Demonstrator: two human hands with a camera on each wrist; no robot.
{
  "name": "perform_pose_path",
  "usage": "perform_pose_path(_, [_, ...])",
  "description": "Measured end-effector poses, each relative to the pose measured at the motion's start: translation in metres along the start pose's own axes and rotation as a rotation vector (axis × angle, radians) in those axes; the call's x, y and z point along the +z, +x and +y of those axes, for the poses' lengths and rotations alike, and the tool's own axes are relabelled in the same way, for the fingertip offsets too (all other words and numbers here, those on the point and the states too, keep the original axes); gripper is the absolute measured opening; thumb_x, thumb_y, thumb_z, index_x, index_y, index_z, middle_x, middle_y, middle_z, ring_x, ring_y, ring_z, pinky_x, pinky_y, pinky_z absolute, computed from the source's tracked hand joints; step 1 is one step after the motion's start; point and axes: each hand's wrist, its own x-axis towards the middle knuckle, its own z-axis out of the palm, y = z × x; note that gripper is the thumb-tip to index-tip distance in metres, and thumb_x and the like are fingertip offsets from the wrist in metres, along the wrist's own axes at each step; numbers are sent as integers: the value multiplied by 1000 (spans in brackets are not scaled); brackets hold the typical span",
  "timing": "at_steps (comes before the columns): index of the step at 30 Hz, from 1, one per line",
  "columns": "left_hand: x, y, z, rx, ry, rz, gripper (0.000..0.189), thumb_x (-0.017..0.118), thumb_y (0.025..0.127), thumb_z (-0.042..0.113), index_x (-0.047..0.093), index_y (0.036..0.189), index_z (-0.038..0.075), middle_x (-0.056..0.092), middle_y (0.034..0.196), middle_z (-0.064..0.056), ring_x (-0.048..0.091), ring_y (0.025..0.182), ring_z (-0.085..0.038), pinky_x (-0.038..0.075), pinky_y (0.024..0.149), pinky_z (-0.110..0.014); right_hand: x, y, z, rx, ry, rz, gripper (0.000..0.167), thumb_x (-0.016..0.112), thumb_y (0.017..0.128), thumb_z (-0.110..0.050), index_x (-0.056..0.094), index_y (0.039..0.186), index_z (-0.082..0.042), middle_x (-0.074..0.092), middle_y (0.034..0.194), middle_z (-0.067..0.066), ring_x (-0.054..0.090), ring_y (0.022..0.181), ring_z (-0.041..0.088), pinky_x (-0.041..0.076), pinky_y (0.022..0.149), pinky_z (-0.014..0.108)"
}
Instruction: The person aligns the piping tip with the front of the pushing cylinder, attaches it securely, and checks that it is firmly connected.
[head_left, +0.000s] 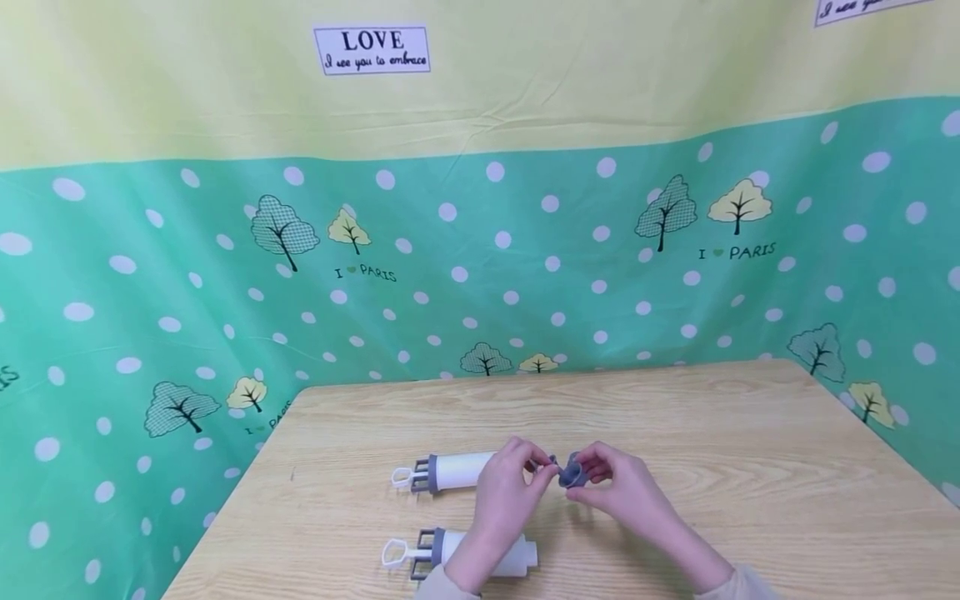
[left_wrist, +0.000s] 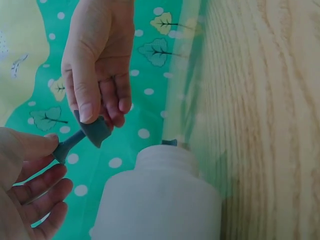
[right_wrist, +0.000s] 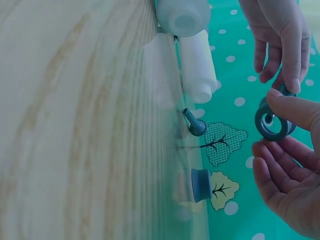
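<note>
Above the table my left hand point(head_left: 506, 492) pinches the flared end of a small grey nozzle point(left_wrist: 69, 146) between thumb and fingers. My right hand point(head_left: 626, 490) holds a grey ring cap point(right_wrist: 260, 125) by its rim, thumb on one side and fingers on the other. The nozzle's narrow end meets the cap, and a bit of it shows through the ring's opening in the right wrist view. Beside the left hand lie two white plunger tubes, the far tube point(head_left: 461, 471) partly hidden by the hand and the near tube point(head_left: 517, 557) partly behind the left forearm.
Each tube has a grey collar and a white looped handle point(head_left: 395, 553) pointing left. Another grey nozzle point(right_wrist: 196, 128) and another grey cap point(right_wrist: 201, 185) lie on the wooden table point(head_left: 750, 467). A green dotted curtain point(head_left: 525, 275) hangs behind the table.
</note>
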Motion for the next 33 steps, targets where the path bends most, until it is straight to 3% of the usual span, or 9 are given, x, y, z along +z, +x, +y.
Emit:
perform_pose_path(13, [7, -3, 5, 8, 17, -39, 12, 70, 77, 27, 66, 81, 17, 59, 78, 11, 56, 69, -4, 40, 59, -12, 2, 1, 0, -30, -15, 7, 35, 78, 68, -21, 59, 96, -15, 61, 86, -7, 58, 78, 5, 50, 74, 25])
perform_pose_path(21, [10, -5, 5, 21, 36, -55, 7, 71, 77, 23, 67, 78, 17, 61, 75, 10, 55, 65, -3, 38, 57, -12, 4, -1, -1, -69, -38, 26, 37, 78, 67, -31, 59, 95, -17, 61, 85, -10, 57, 78, 3, 50, 74, 24])
perform_pose_path(33, [9, -6, 7, 73, 67, -95, 6, 68, 79, 22, 68, 80, 16, 65, 79, 8, 56, 68, -1, 41, 63, -14, 5, -1, -1, -164, -73, 52, 35, 78, 68, -27, 59, 95, -18, 60, 84, -14, 56, 78, 1, 49, 74, 24])
